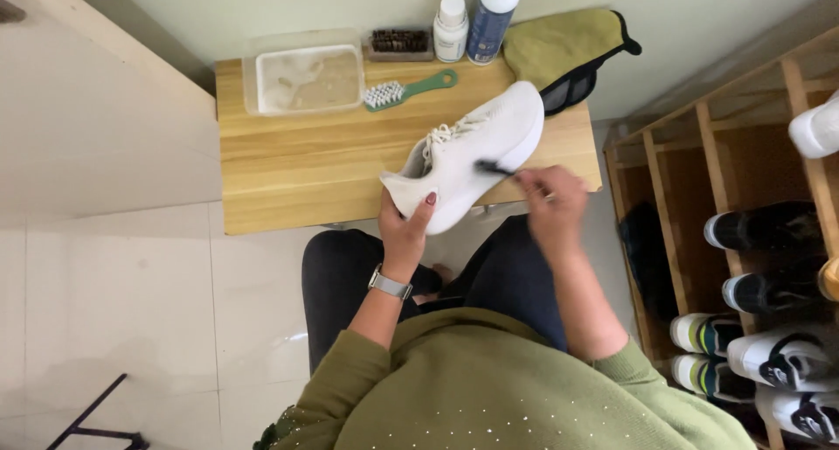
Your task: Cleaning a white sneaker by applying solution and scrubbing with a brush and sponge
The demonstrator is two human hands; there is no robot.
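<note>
Pale floor tiles and a light wall frame a low wooden table [288, 166], seen from above the seated person's head. Over its front edge the left hand [404, 227] grips a white sneaker [468, 153] by the heel, thumb pressed on the side and fingers wrapped underneath, so the shoe hangs tilted with its toe toward the wall. The right hand [552, 201] has its fingers pressed together, pinching a small dark brush [494, 167] whose head touches the sneaker's side just above the sole; this hand is blurred.

At the table's back edge sit a clear plastic tub [306, 79], a green-handled brush [406, 90] just beside it, a brown bristle brush [400, 42], a small white bottle [451, 26], a blue bottle [491, 17] and an olive cloth [564, 44]. A wooden shoe rack [699, 153] stands to the right, holding several pairs.
</note>
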